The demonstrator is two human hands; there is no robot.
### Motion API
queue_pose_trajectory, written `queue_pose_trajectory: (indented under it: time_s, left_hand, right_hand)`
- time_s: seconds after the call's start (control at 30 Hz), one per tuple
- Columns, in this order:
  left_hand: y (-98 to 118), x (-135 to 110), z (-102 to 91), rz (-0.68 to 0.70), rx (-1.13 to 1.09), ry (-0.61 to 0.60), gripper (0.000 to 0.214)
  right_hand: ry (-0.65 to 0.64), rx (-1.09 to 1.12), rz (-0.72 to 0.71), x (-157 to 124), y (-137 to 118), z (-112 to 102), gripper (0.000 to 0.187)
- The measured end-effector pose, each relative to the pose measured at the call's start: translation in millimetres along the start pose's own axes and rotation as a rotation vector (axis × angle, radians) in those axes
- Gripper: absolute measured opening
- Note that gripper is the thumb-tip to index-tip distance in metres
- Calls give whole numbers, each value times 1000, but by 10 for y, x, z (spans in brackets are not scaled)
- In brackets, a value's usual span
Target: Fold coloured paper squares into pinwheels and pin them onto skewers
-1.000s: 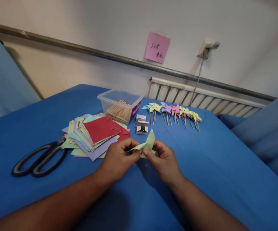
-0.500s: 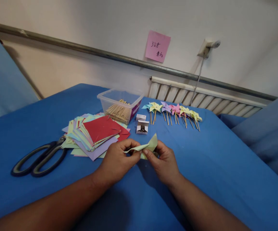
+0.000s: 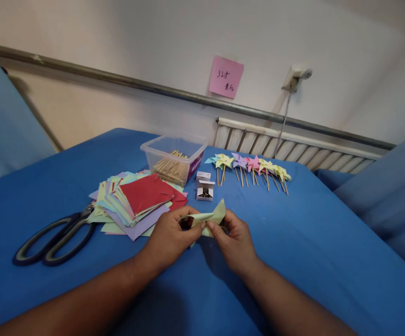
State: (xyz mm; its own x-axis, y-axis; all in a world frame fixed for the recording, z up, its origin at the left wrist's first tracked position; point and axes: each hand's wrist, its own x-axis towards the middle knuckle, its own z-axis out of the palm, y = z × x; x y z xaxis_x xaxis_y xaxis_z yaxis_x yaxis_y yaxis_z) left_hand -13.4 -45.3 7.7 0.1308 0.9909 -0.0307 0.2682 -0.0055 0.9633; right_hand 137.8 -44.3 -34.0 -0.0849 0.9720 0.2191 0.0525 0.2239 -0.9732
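Observation:
A pale green paper pinwheel (image 3: pixel 218 213), its corners partly curled inward, is held above the blue cloth between both hands. My left hand (image 3: pixel 174 228) pinches its left side, thumb pressed near the middle. Opposite it, my right hand (image 3: pixel 233 235) grips the right side, its thumb meeting the left thumb at the centre. Fingers cover the paper's underside and part of its middle, so whether a pin is there cannot be made out. Just beyond the hands stands a small open box (image 3: pixel 205 191) with dark little pieces inside, and a second small white box (image 3: pixel 202 176) sits behind it.
A pile of coloured paper squares (image 3: pixel 146 193) lies left of the hands, with large scissors (image 3: pixel 53 240) beside it. Behind is a clear plastic tub (image 3: pixel 172 149) of wooden sticks (image 3: pixel 170 168). Finished pinwheels (image 3: pixel 253 164) lie in a row at the back right, before a radiator (image 3: pixel 293 144).
The left flap of the green paper has been folded further in toward the middle, and both thumbs have come together there. The whole view has shifted slightly, with things sitting lower.

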Motion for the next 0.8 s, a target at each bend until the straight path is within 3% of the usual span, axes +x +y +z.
queue_pose_trajectory:
  time_s: [0.23,0.4,0.63,0.8]
  left_hand:
    - [-14,20,-32,-39,-86,-24,16]
    - [-40,45,-23,-19,-108,-6,16]
    - [-34,78,-33,23,-181,226,27]
    - [-14,-5,-19,-77,-275,-64,28]
  right_hand:
    - [-31,85,24,24,-26,19,15]
    - [24,-63,-49,18,-63,30,8]
    - [149,-499,-536,107,-101,-137,8]
    - [136,-776,-811,153,-115,-166,12]
